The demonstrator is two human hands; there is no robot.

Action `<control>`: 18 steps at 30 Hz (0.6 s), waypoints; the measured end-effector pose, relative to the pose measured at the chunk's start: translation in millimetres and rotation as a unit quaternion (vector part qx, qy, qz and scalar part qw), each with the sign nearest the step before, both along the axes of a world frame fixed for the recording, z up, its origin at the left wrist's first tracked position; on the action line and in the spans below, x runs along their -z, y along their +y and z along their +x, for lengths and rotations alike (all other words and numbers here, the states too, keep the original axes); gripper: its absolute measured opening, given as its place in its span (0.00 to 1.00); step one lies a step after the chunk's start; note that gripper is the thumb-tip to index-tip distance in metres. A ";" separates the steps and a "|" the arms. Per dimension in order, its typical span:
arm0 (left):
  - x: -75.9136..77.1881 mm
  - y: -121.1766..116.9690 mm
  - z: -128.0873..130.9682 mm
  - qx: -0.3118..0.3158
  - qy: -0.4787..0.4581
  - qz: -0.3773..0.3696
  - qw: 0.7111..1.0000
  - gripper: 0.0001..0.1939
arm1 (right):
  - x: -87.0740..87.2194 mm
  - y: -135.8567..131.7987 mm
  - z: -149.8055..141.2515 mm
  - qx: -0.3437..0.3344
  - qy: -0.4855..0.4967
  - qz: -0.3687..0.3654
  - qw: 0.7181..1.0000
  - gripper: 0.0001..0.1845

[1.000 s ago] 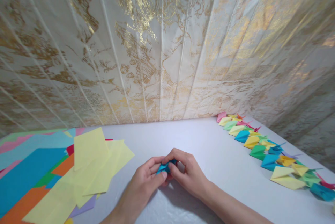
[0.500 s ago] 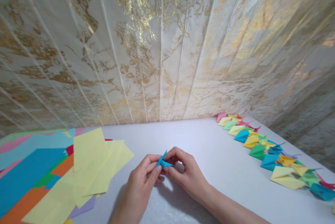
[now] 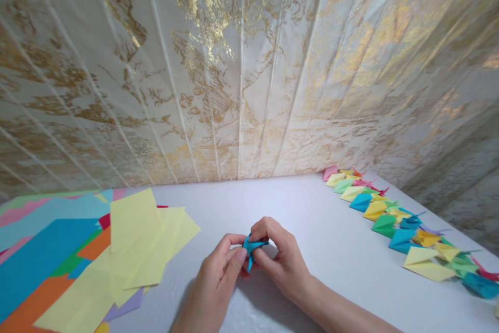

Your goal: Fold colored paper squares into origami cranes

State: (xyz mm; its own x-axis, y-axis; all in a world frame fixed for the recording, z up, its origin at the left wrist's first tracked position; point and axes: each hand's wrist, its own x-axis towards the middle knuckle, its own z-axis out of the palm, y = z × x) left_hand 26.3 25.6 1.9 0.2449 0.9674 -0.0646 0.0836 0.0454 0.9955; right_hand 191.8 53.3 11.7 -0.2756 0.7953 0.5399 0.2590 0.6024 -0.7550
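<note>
A small blue piece of folded paper (image 3: 251,246), with several narrow points, is held between my two hands above the white table. On its left side, my left hand (image 3: 221,265) pinches it between thumb and fingers. The index finger and thumb of my right hand (image 3: 277,252) close on it from the right, the index fingertip bent over its top. My fingers cover part of the paper, and its underside is hidden.
Loose yellow sheets (image 3: 136,250) overlap coloured paper (image 3: 58,244) on the left. Along the right edge stand rows of folded paper cranes (image 3: 405,239) in several colours. A gold-patterned curtain (image 3: 234,89) rises behind the white table (image 3: 312,208).
The blue folded paper has turned, so one point now faces down where one stood up. Both hands have shifted slightly right, and my right index finger has moved onto the paper.
</note>
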 end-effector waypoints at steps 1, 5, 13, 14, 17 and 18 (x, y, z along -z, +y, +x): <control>-0.2 -0.5 0.3 -0.003 -0.003 0.002 1.000 0.22 | 1.0 0.1 0.1 -0.001 0.002 0.012 1.000 0.10; -1.0 -2.4 1.3 -0.008 -0.010 0.011 1.000 0.21 | 2.3 -0.6 0.2 -0.009 0.007 0.048 0.999 0.11; 4.3 2.6 -5.1 -0.010 -0.013 0.017 1.000 0.19 | -5.5 -3.8 -1.2 -0.021 -0.040 -0.024 0.999 0.06; 4.4 3.5 -5.6 -0.012 -0.014 0.016 1.000 0.19 | -5.7 -3.8 -1.1 -0.021 -0.040 -0.030 0.999 0.04; 3.0 5.9 -5.6 -0.019 -0.018 0.010 1.000 0.19 | -5.9 -3.2 -1.0 -0.019 -0.029 -0.061 0.998 0.02; 2.4 6.5 -5.3 -0.023 -0.022 0.007 0.999 0.20 | -6.0 -2.9 -1.1 -0.018 -0.021 -0.076 0.997 0.03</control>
State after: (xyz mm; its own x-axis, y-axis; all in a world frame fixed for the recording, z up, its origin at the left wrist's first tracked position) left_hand 21.1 32.1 -0.5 0.2031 0.9782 -0.0420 0.0388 0.0349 0.9986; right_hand 190.7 50.4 17.7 -0.3252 0.8561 0.4017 0.2726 0.4916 -0.8271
